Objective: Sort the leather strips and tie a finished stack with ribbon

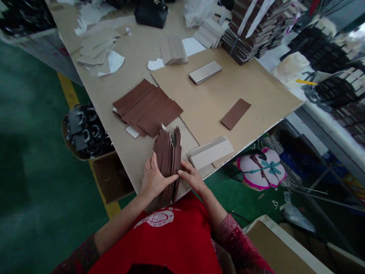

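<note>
A thick stack of brown card pieces stands on edge at the near edge of the table. My left hand wraps around the stack's left side, with the thumb across its front. My right hand pinches the stack's right side with its fingertips. Just beyond the stack a fanned pile of the same brown pieces lies flat. A pile of pale grey card strips lies right of my right hand.
A cardboard sheet carries a single brown piece and a flat grey box. Tall stacks of dark boxes stand at the back right. A carton of black parts sits on the green floor at left.
</note>
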